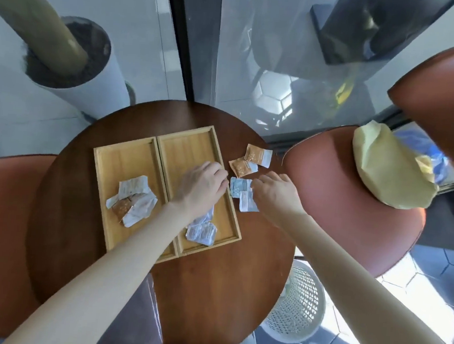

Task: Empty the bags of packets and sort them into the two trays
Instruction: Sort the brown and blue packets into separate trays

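**A:** Round dark wooden table (211,280), glass wall behind it, rust-coloured chairs on either side. Where are the hands?

**B:** Both are at the table's far right side, by the loose packets. The left hand (201,187) reaches across the right tray (232,221), fingers curled down toward the table just past the tray's rim; whether it pinches anything I cannot tell. The right hand (274,194) rests on the blue packets (239,188), fingertips touching them, though a firm grasp is not visible.

**A:** And what else lies loose?

**B:** Two orange packets (251,161), just beyond the blue ones, flat on the table and touching each other. So four packets, as far as I can count, are not yet sorted.

**A:** The trays?

**B:** They sit side by side, long edges touching. The left tray (106,161) holds a small heap of orange-and-white packets (132,200) near its middle. In the right tray, pale blue-white packets (201,231) lie at the near end, partly under the left forearm. Orange to the left, blue to the right, it seems.

**A:** Any bags left?

**B:** A yellow bag (385,169) lies on the right chair (329,180), with something blue showing at its opening; full or empty, I cannot say. My judgement: sorting is well under way, perhaps past half for this batch, with the loose four and possibly that bag remaining.
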Motion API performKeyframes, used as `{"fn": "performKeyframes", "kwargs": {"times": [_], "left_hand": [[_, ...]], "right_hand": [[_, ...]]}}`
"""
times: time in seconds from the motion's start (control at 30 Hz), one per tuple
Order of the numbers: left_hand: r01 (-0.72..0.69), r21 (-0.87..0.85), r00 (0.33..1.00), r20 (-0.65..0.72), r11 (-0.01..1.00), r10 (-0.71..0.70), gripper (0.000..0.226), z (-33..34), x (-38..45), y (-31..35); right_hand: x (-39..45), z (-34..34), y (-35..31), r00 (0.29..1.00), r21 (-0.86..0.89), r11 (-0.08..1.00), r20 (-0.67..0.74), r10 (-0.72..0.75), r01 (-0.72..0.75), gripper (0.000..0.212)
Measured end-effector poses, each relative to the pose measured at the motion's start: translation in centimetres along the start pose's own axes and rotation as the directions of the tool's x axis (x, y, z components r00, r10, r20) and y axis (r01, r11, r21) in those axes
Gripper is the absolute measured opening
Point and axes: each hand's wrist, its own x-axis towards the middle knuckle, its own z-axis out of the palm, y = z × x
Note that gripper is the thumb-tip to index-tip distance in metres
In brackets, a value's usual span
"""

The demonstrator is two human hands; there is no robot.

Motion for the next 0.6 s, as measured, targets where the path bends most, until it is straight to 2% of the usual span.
{"fn": "performKeyframes", "kwargs": {"times": [0.13, 0.2, 0.37, 0.43, 0.53, 0.6], "left_hand": [[0.117, -0.035, 0.992, -0.045, 0.993, -0.118, 0.028, 2.5, 3.6, 0.7], [0.142, -0.008, 0.989, -0.033, 0.990, -0.142, 0.036, 4.0, 4.7, 0.6], [0.191, 0.121, 0.970, 0.130, 0.974, -0.206, 0.056, 7.3, 5.8, -0.2], [0.210, 0.152, 0.963, 0.141, 0.966, -0.231, 0.056, 8.1, 5.8, -0.5], [0.270, 0.133, 0.952, 0.110, 0.954, -0.285, 0.053, 8.3, 6.0, -0.2], [0.341, 0.064, 0.936, 0.064, 0.938, -0.345, 0.046, 8.2, 6.5, 0.3]], "right_hand": [[2.3, 0.7, 2.8, 0.974, 0.142, 0.975, -0.121, 0.191, -0.174, 0.025], [3.4, 1.4, 3.6, 0.959, 0.230, 0.952, -0.151, 0.239, -0.201, 0.028], [5.4, 4.5, 4.5, 0.984, 0.301, 0.942, -0.056, 0.171, -0.146, 0.051], [5.5, 5.6, 4.7, 0.982, 0.309, 0.939, -0.065, 0.177, -0.149, 0.049], [5.1, 6.6, 4.4, 0.950, 0.357, 0.921, -0.199, 0.241, -0.159, 0.040], [5.0, 7.0, 4.3, 0.923, 0.306, 0.937, -0.285, 0.260, -0.169, 0.035]]}}
